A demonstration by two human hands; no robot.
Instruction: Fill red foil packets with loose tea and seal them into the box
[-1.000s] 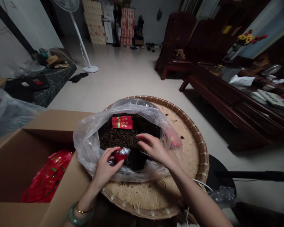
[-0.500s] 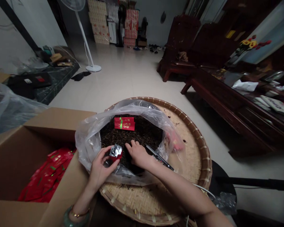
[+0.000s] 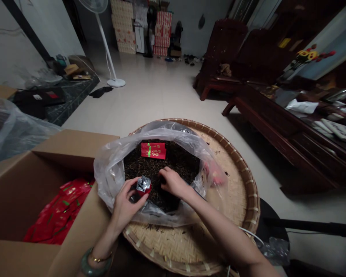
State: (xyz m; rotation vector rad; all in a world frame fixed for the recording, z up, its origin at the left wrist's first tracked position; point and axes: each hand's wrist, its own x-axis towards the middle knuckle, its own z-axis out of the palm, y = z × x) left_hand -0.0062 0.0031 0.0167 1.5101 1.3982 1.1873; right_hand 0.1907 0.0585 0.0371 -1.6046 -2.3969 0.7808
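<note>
My left hand [image 3: 128, 199] grips a small red foil packet [image 3: 144, 187] between thumb and fingers, its silvery mouth facing up. Beneath it lies a heap of dark, dry tea leaves [image 3: 138, 165] inside a clear plastic bag [image 3: 109, 169] with its sides folded outward. My right hand [image 3: 173, 182] is down at the tea, its fingers curled together around some dark leaves; the fingertips are partly hidden. Flat red packets [image 3: 152, 151] with gold writing and a green mark rest on the leaves at the back. A dark, slim tool [image 3: 200, 195] is mostly covered by my right forearm.
The bag sits on a round woven bamboo tray [image 3: 239, 192] with scattered leaves. At the left stands an open cardboard box [image 3: 83, 207] with many red packets [image 3: 60, 211]. A white fan [image 3: 105, 46], wooden bench [image 3: 256, 127] and stacked boxes [image 3: 163, 32] stand farther off.
My right hand has drawn its fingers together at the leaves and shifted slightly right, its forearm now covering most of the dark tool. My left hand still holds the packet; the view has shifted slightly.
</note>
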